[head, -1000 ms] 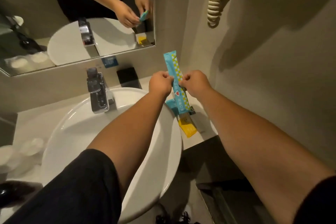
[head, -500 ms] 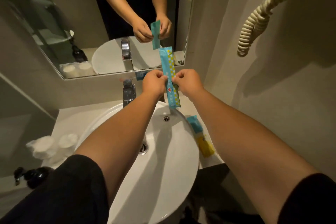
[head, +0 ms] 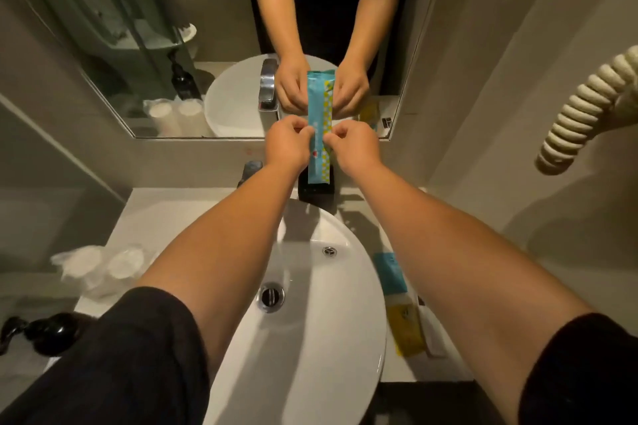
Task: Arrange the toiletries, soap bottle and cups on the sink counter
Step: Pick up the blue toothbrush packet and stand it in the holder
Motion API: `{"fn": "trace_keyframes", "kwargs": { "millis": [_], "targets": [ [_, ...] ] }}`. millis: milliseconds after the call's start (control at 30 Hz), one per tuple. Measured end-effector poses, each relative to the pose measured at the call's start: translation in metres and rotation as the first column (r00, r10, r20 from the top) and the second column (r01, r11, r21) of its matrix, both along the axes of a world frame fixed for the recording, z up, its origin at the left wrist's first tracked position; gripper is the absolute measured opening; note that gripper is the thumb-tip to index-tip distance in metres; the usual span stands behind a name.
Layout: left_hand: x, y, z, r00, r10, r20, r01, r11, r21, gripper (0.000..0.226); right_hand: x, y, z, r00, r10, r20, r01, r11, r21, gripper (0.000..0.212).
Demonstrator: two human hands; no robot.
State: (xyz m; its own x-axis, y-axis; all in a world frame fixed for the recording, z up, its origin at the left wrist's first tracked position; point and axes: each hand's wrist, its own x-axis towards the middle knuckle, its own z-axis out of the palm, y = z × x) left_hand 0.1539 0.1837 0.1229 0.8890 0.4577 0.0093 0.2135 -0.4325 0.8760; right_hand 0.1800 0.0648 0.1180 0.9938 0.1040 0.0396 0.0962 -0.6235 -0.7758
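A long blue toiletry packet (head: 319, 162) with a yellow dotted edge hangs upright above the back of the sink. My left hand (head: 288, 145) pinches its left side and my right hand (head: 354, 147) pinches its right side, both near its middle. On the counter to the right of the basin lie a blue packet (head: 390, 272) and a yellow packet (head: 405, 328). Two wrapped cups (head: 100, 267) stand on the counter at the left. A black soap bottle (head: 45, 331) with a pump sits at the near left.
A white round basin (head: 310, 338) fills the counter's middle, with a faucet (head: 250, 172) behind my left arm. A black box (head: 316, 193) stands behind the basin. A mirror (head: 207, 45) covers the back wall. A coiled cord (head: 580, 114) hangs on the right wall.
The view has tilted up and to the left, bringing the mirror and basin to the centre. Both hands still hold the blue packet upright, now further back over the sink.
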Motion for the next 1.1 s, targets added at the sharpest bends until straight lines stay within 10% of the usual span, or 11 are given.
{"fn": "trace_keyframes", "kwargs": {
  "millis": [1100],
  "targets": [
    [0.013, -0.007, -0.105, 0.955, 0.065, -0.288, -0.047, 0.997, 0.069, 0.014, 0.014, 0.006, -0.101, 0.981, -0.010, -0.194, -0.015, 0.992, -0.126, 0.025]
  ]
}}
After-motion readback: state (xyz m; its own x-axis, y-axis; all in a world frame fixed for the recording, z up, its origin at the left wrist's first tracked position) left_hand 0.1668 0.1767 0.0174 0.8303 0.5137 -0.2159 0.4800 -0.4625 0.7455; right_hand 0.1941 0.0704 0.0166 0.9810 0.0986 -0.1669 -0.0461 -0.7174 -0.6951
